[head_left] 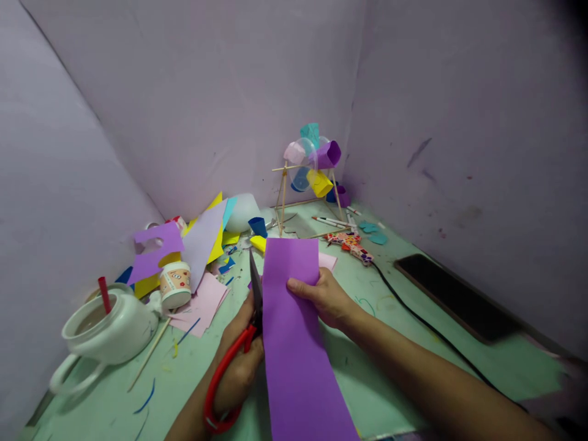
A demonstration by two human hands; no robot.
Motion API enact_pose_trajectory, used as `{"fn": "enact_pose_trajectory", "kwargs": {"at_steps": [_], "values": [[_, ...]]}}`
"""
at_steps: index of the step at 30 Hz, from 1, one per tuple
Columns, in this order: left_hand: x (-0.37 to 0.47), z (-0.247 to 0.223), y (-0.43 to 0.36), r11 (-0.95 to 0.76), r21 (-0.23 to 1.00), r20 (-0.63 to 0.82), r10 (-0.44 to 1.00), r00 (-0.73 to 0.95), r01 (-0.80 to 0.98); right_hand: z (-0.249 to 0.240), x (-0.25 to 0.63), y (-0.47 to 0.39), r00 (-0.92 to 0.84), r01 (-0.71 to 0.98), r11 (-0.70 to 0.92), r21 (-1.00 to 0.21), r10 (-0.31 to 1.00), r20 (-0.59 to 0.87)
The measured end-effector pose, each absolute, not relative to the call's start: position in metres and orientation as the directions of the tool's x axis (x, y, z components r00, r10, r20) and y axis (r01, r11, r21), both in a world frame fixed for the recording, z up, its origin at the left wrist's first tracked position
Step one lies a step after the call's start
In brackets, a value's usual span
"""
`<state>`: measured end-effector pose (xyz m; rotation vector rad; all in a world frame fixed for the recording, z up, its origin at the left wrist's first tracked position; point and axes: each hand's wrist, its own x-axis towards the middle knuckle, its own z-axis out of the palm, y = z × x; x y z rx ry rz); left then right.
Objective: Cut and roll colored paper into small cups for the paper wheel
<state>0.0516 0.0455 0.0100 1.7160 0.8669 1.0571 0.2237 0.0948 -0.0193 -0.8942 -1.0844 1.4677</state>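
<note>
— Where's the purple paper strip [294, 343]?

— Over the near middle of the surface [390, 380], running from its near edge toward the far corner. Your right hand [324, 297] pinches its right edge, fingers closed on it.

— And your left hand [236, 361]?

— Its fingers are curled through the red handles of the scissors [243, 334]; the dark blades stand along the strip's left edge.

— Around it?

— A white teapot [108, 334] by the left edge, a paper-cup wheel [312, 162] in the far corner.
</note>
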Motion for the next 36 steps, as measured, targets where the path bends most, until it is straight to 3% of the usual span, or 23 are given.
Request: {"fn": "enact_pose_trajectory", "kwargs": {"at_steps": [11,22,31,36], "values": [[0.055,0.007,0.046,-0.34,0.927,0.278,0.907,0.317,0.16,-0.022,0.223,0.096,-0.166,-0.325,-0.013,-0.946,0.985,0.043],[0.057,0.024,0.043,0.028,0.982,0.052,0.911,0.41,-0.187,-0.023,0.224,0.094,-0.15,-0.287,-0.007,-0.958,0.988,0.037],[0.053,0.011,0.047,-0.067,0.978,0.138,0.918,0.371,-0.198,-0.02,0.223,0.092,-0.193,-0.272,-0.024,-0.962,0.981,0.03],[0.053,0.006,0.046,-0.173,0.981,0.192,0.932,0.308,-0.086,-0.025,0.221,0.092,-0.206,-0.32,-0.047,-0.946,0.978,0.021]]}}
